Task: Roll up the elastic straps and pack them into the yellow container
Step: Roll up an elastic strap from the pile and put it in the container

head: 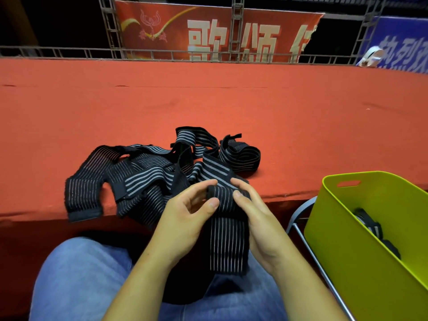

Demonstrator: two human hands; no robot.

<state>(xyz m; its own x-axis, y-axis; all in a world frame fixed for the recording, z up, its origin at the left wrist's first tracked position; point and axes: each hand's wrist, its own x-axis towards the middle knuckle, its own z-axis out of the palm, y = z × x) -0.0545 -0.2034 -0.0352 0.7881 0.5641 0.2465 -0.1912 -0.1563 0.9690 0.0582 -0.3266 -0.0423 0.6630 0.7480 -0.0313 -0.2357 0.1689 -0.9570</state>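
A black elastic strap with grey stripes [228, 242] hangs over my lap, its top end wound into a small roll [214, 189]. My left hand [185, 218] pinches the roll's left end between thumb and fingers. My right hand [257, 216] grips the roll from the right, thumb on top. Behind them, a tangled pile of several similar straps [148, 172] lies on the red surface near its front edge. The yellow-green container [361, 258] stands at my right on a chair, with rolled black straps [372, 230] inside.
The red carpeted platform [208, 103] stretches far ahead, with metal truss and banners behind it. A metal chair frame [301, 218] holds the container. My jeans-clad legs [81, 279] fill the bottom of the view.
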